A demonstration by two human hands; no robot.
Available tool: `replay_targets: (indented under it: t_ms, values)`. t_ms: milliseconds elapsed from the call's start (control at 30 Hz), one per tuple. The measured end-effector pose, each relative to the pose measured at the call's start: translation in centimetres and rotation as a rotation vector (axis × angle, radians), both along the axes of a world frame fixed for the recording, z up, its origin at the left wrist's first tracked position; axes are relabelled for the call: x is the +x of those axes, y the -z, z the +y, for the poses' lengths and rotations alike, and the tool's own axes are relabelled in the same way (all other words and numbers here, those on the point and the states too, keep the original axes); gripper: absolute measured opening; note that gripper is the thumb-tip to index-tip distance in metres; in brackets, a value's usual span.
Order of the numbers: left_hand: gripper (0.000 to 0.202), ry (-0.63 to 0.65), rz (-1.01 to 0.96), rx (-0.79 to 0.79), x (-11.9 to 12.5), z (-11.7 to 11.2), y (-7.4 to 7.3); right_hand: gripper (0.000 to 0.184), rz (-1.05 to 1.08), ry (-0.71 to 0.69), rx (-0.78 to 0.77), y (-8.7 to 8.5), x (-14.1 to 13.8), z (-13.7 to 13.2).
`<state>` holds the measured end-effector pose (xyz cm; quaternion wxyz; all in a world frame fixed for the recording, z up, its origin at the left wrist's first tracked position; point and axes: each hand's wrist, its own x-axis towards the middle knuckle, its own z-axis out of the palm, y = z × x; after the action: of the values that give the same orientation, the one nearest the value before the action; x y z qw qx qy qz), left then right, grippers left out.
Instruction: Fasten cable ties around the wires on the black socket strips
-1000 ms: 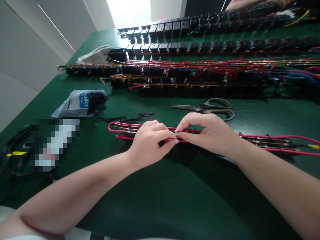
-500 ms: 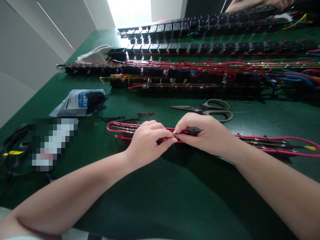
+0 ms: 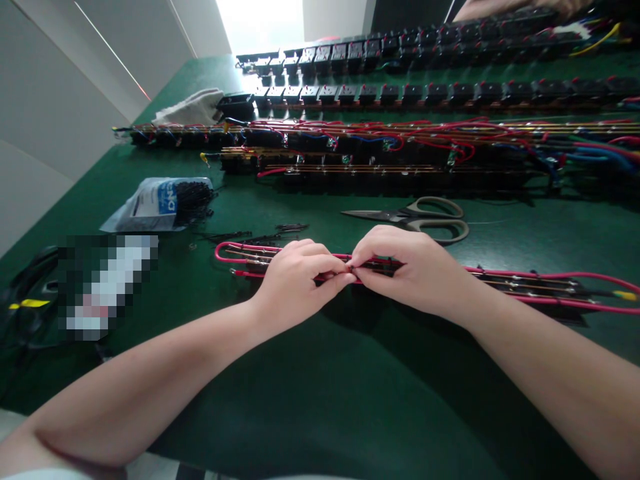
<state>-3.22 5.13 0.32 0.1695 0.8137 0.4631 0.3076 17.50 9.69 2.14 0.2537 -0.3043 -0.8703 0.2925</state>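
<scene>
My left hand [image 3: 300, 279] and my right hand [image 3: 407, 270] meet fingertip to fingertip over a long, narrow wired strip [image 3: 535, 285]. Both are closed in a pinch on a tiny dark piece [image 3: 352, 268] that looks like a cable tie; the fingers hide most of it. A thick red wire [image 3: 575, 276] loops around the strip, and black ties bind it at intervals. Metal rods run along the strip's top. Behind my left hand, loose black cable ties [image 3: 290, 228] lie on the table. Scissors [image 3: 415, 217] with grey handles rest just beyond my right hand.
On the green table [image 3: 320, 400], a clear bag [image 3: 150, 205] of black cable ties lies at the left. Near it are a blurred-out pale object [image 3: 113, 287] and coiled black cable [image 3: 30, 287]. Rows of wired socket strips [image 3: 400, 137] stretch across the back. Another person's hand [image 3: 565, 7] shows at the top right.
Both hands stay pinched at the same spot on the strip, with barely any finger movement. The whole view has shifted very slightly.
</scene>
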Motion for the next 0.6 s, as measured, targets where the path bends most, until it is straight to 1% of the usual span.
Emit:
replay_targets:
  t_ms: [400,533,600]
  values:
    - [0.015,-0.006,-0.027,0.033,-0.05,-0.08,0.04,0.014,-0.013,-0.038,0.053,-0.02,0.04,-0.1]
    - [0.015,0.002,-0.013,0.072,-0.06,-0.05,0.28,0.012,-0.013,-0.047,0.017,-0.11,0.06,-0.07]
    - [0.014,0.015,0.003,0.099,-0.11,-0.05,0.49,0.016,-0.029,-0.039,-0.014,-0.31,0.01,-0.04]
